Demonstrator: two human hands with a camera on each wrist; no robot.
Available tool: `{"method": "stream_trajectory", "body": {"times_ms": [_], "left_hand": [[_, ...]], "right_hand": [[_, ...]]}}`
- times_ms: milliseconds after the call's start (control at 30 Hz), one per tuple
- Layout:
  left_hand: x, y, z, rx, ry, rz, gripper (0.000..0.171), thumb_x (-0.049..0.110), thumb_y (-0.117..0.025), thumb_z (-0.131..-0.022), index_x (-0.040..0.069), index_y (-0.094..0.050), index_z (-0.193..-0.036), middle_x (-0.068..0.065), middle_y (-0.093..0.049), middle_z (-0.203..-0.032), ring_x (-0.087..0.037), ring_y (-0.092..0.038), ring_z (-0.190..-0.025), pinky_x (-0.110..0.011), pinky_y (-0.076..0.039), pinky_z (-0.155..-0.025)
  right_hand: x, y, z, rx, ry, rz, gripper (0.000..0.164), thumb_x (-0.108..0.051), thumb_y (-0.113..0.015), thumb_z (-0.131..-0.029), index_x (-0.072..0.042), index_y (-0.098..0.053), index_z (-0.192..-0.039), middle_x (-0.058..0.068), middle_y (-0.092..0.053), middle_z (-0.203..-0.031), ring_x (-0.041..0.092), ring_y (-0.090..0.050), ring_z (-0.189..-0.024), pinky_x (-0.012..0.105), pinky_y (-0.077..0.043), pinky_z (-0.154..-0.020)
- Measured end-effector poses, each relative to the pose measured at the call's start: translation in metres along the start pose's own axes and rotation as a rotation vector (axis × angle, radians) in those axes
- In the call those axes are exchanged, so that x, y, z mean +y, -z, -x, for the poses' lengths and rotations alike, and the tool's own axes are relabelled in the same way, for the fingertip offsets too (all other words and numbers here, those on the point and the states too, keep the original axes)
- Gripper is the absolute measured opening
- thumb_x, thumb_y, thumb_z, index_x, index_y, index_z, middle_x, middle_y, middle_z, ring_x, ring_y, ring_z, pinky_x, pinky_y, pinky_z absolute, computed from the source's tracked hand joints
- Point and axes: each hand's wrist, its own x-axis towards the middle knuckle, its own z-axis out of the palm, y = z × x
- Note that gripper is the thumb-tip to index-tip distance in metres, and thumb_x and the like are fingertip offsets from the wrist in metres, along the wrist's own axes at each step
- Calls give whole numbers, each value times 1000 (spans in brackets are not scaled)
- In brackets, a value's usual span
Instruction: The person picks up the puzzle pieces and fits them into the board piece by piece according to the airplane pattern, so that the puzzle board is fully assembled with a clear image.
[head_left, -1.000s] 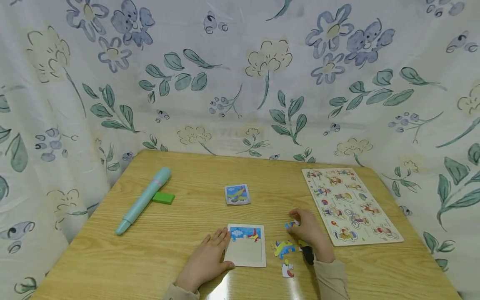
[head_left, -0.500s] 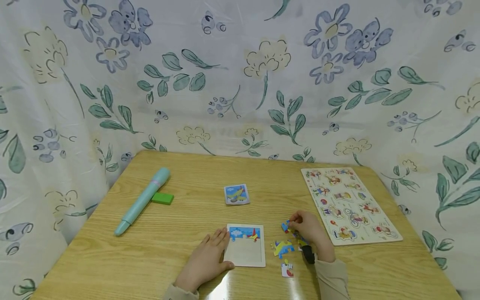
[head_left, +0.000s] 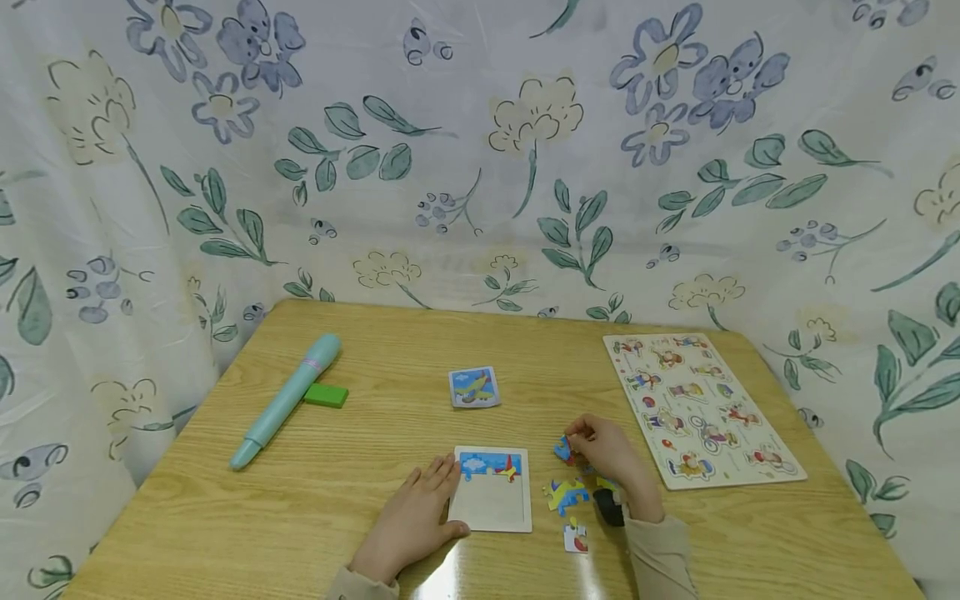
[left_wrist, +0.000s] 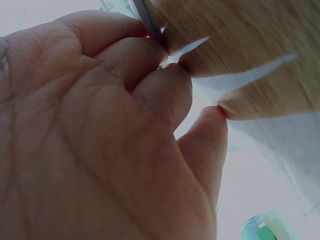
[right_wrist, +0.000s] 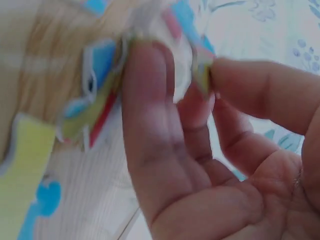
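Note:
My left hand [head_left: 416,517] lies along the left edge of a small square puzzle tray [head_left: 487,507], fingers fairly straight and fingertips at its rim. Joined pieces with sky and a red-and-yellow shape [head_left: 512,469] fill the tray's top strip; bare board shows below. Right of the tray, my right hand [head_left: 611,457] pinches a blue puzzle piece [head_left: 562,449] with some red on it between thumb and fingers. In the right wrist view that piece [right_wrist: 202,75] is blurred and partly covered by the fingers. Loose yellow-and-blue pieces [head_left: 567,497] lie below this hand.
Nearer me is a white puzzle piece with red [head_left: 576,539]. A square airplane picture card [head_left: 474,388] lies behind the tray. At left are a teal pen-shaped object [head_left: 288,404] and a green block [head_left: 327,396]. A large figure puzzle board [head_left: 705,417] occupies the right side.
My right hand has lifted the blue piece from among the loose pieces and moved slightly left with it, turning more of it into view. My left hand stays at the tray.

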Motion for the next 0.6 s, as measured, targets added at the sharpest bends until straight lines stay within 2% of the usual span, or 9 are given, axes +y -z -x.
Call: {"method": "stream_trajectory", "body": {"times_ms": [167, 233, 333, 433, 600], "left_hand": [[0, -1, 0, 1, 2, 0, 87, 46, -73, -80, -3, -41, -144, -19, -37, -153, -37, -36, -142, -58, -31, -114], [0, -1, 0, 0, 3, 2, 87, 46, -73, -80, -3, -41, -144, -19, -37, -153, -37, -36, -142, -58, -31, -114], [0, -1, -1, -2, 3, 0, 87, 46, -73, -80, -3, -41, -144, -19, -37, -154, -36, -36, -142, -58, -31, -114], [0, -1, -1, -3, 2, -4, 87, 47, -72, -80, -3, -41, -145, -18, -37, -154, -36, -36, -142, -57, -31, -114], [0, -1, -1, -4, 3, 1, 87, 46, -72, -80, -3, -40, -145, -19, -36, -154, -36, -35, -143, -58, -31, -115]], "right_hand": [[-3, -3, 0, -38, -54, -164, 17, -1, -43, -99, 6, -54, -110, 15, -57, -79, 21, -68, -65, 34, -60, -59], [-4, -5, 0, -54, -59, -178, 19, 1, -41, -99, 7, -52, -113, 16, -56, -78, 21, -68, -63, 32, -59, -57], [-6, -7, 0, -63, -38, -143, 23, 6, -46, -95, 7, -51, -118, 16, -55, -86, 18, -65, -62, 29, -56, -53], [-6, -9, 0, -78, 31, -81, 29, 6, -55, -91, 8, -51, -120, 15, -59, -93, 17, -65, -65, 28, -53, -54], [-8, -13, -2, -148, 138, -32, 20, -5, -63, -91, 5, -58, -108, 13, -70, -83, 16, -63, -66, 27, -50, -55]]}}
